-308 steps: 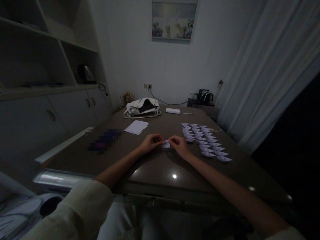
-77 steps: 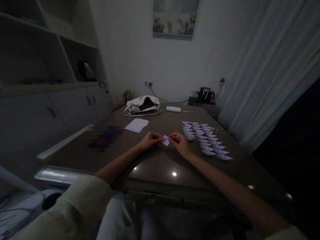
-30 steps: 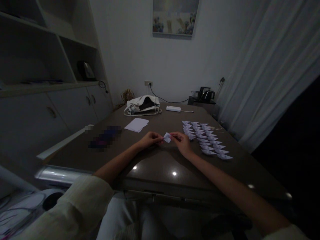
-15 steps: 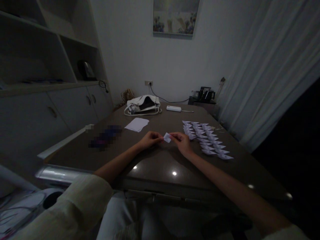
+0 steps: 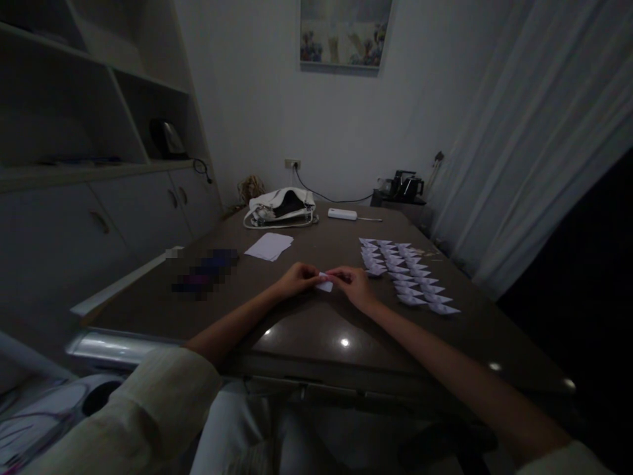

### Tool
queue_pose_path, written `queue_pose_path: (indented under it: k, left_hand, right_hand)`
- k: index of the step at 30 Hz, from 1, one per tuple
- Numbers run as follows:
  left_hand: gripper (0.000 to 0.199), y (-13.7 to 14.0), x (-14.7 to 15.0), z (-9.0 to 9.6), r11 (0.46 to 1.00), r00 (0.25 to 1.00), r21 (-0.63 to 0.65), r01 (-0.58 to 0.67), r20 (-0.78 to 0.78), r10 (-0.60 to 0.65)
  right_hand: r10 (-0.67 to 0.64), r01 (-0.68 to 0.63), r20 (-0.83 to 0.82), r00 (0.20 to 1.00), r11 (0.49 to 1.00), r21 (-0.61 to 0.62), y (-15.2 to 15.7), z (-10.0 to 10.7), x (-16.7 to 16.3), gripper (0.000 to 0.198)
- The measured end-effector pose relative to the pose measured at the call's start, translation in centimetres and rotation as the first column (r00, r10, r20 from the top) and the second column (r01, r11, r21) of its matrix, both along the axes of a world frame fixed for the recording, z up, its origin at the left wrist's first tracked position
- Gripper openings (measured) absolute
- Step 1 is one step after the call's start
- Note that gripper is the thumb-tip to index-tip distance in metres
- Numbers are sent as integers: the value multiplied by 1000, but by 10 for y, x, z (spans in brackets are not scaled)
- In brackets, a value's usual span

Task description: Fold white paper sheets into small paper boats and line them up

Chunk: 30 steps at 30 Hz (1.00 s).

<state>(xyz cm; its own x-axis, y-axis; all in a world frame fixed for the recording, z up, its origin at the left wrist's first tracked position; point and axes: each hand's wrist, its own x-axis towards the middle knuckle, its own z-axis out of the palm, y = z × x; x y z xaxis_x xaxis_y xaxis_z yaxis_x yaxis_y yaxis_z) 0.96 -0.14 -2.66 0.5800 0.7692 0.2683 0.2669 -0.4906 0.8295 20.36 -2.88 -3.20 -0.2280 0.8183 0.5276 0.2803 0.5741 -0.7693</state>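
the left hand [image 5: 298,280] and the right hand [image 5: 352,284] meet over the near half of the brown bench [image 5: 306,247]. between them is a small folded piece of white paper [image 5: 325,286]. the fingers of the left hand are narrow and pinch its left side; the fingers of the right hand are also narrow and hold it at the upper right edge. i cannot tell if the paper touches the bench under it.

to the right of the hands, and apart from them, many white paper boats [image 5: 401,276] stand in three lines, one close behind the other. the line nearest to the right hand is shorter than the other two.

beyond the left hand lies a small pile of white paper sheets [image 5: 270,246], not quite even at the edges. farther to the left there is a dark thing [image 5: 206,270], too blurred to name. at the far end of the bench are a white bag [image 5: 270,201], with its mouth wide, and a white flat box [image 5: 342,214] with a short cord.
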Motion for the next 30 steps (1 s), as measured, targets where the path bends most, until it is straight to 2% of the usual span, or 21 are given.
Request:
queue_pose_path:
  k: [5, 16, 24, 30]
  left_hand:
    - [45, 2, -1, -1, 998, 997, -31, -50, 51, 51]
    - [48, 2, -1, 0, 1000, 1000, -2, -5, 5, 5]
    - [46, -2, 0, 2, 1000, 1000, -4, -6, -3, 6]
    - [46, -2, 1, 2, 999, 1000, 33, 7, -17, -6]
  right_hand:
    - [11, -13, -46, 999, 999, -30, 1, 2, 3, 22]
    - [-58, 56, 35, 998, 997, 51, 3, -1, 4, 21]
    - [-18, 18, -11, 1000, 1000, -24, 3, 1, 4, 19]
    - [-21, 21, 26, 999, 1000, -9, 1, 1, 2, 19]
